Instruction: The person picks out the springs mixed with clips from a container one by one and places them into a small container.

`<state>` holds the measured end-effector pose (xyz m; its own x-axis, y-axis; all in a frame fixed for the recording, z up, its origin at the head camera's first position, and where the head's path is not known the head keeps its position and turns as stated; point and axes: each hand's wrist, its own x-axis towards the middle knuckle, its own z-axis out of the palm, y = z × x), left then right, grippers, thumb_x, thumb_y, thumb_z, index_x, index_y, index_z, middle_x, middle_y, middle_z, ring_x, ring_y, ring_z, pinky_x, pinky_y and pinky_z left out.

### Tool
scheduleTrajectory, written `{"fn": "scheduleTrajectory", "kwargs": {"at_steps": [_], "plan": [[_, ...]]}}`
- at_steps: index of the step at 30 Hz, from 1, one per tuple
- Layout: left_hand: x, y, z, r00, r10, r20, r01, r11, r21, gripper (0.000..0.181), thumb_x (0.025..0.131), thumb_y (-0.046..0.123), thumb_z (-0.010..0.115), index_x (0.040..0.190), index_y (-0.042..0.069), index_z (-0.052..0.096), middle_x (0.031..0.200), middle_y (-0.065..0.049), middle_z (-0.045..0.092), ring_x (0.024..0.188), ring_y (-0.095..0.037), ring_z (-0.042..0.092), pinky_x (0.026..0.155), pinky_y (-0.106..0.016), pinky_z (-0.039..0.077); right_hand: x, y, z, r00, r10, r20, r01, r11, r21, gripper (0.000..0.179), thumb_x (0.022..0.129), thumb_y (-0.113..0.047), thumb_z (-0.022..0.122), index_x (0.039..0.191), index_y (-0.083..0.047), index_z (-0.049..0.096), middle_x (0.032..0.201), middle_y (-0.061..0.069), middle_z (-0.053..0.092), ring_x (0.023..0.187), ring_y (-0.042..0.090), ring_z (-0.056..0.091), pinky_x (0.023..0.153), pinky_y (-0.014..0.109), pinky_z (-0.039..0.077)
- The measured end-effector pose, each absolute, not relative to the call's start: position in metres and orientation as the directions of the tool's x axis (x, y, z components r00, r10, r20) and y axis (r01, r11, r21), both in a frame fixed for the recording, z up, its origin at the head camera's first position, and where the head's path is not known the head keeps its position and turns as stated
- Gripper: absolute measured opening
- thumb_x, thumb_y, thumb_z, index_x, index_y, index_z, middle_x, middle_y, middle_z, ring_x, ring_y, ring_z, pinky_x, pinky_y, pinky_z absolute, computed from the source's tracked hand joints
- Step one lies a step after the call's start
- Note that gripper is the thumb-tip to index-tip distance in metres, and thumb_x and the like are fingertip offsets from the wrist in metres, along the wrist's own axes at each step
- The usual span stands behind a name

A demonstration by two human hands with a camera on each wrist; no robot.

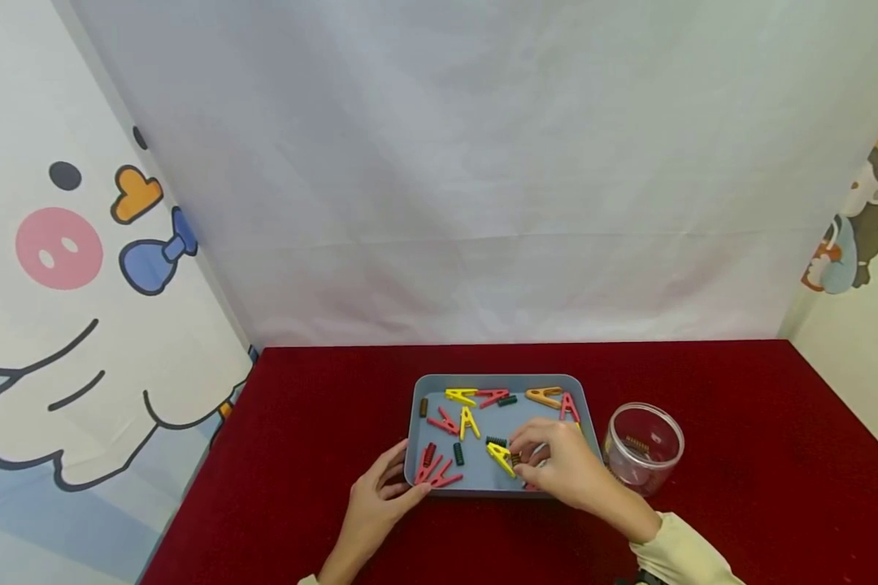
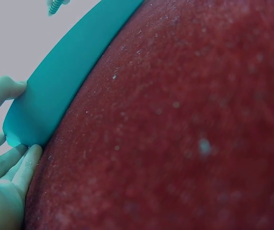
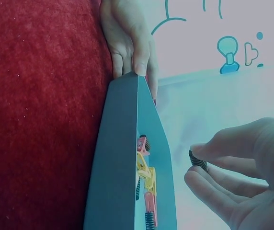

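Observation:
My right hand pinches a small dark coil spring between thumb and fingertips, above the front right part of a blue-grey tray. My left hand holds the tray's front left corner, thumb at the rim and fingers against the outer side. A yellow clip lies just left of the right fingertips. Around the tray lie red clips, more yellow clips such as one near the middle, an orange clip, and loose springs, among them a dark green one. The right hand hides part of the tray.
A clear round jar stands right of the tray, close to the right forearm, with a brass-coloured spring visible in it. Dark red cloth covers the table. A white curtain hangs behind it, and printed cartoon sheets flank both sides.

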<state>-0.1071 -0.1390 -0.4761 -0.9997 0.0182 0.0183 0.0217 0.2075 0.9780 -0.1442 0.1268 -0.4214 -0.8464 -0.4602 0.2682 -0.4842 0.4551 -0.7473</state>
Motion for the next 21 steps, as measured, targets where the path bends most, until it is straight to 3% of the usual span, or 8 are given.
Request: {"fn": "scheduleTrajectory", "kwargs": {"at_steps": [21], "plan": [[-0.107, -0.138, -0.476, -0.999, 0.020, 0.035, 0.038, 0.206, 0.978, 0.065, 0.071, 0.020, 0.074, 0.129, 0.014, 0.045, 0.125, -0.011, 0.047, 0.108, -0.026, 0.049, 0.078, -0.032, 0.047, -0.139, 0.140, -0.412, -0.823, -0.454, 0.341, -0.535, 0.419, -0.733, 0.017, 0.067, 0.002, 0.071, 0.077, -0.011, 0.066, 0.088, 0.004, 0.061, 0.069, 0.013, 0.059, 0.058, 0.024, 0.050]]}}
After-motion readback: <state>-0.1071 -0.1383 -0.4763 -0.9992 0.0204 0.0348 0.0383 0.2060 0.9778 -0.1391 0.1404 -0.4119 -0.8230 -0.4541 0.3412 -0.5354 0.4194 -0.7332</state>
